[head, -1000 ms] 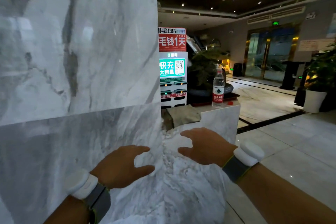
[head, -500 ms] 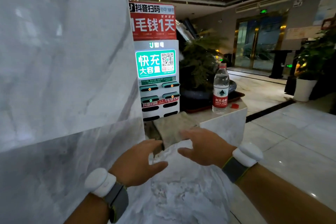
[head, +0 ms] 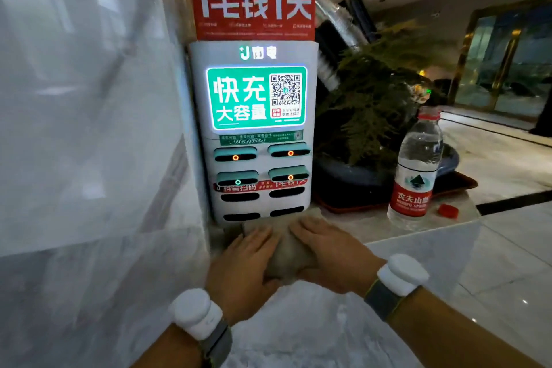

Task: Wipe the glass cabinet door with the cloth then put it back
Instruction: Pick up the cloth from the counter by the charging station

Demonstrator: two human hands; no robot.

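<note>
A grey-beige cloth (head: 291, 257) lies bunched on a white marble ledge (head: 373, 228), right in front of a power-bank charging station (head: 257, 98). My left hand (head: 242, 272) covers the cloth's left side and my right hand (head: 331, 260) its right side. The fingers lie over the top and the thumbs tuck in at the near edge, so both hands hold the cloth between them. Each wrist carries a white band. No glass cabinet door is in view.
A marble pillar (head: 89, 128) fills the left. A water bottle (head: 418, 164) stands on the ledge to the right, with a red cap (head: 448, 210) beside it. A potted plant (head: 373, 98) sits on a dark tray (head: 457, 185) behind. Lobby floor spreads to the right.
I have moved closer to the ledge. Both hands went forward from open in the air to down onto the cloth and closed around it.
</note>
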